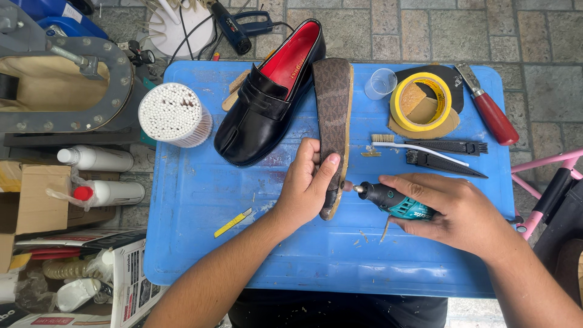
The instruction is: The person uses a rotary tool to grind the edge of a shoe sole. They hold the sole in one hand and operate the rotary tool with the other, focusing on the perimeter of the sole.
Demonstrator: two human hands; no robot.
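My left hand (305, 182) grips the near end of a long brown patterned shoe insole (334, 103), held on edge over the blue table (200, 200). My right hand (452, 209) holds a small teal and black rotary tool (388, 199), its tip touching the insole's tan edge beside my left thumb. A black loafer (267, 97) with a red lining lies just left of the insole.
A tub of white cotton swabs (173, 114) stands at the table's left. A yellow tape roll (421, 102), clear cup (381, 83), red-handled knife (489, 109), toothbrush (413, 146) and black blades (446, 164) lie at the right. A yellow cutter (232, 223) lies near left. Bottles (97, 159) and boxes crowd the floor left.
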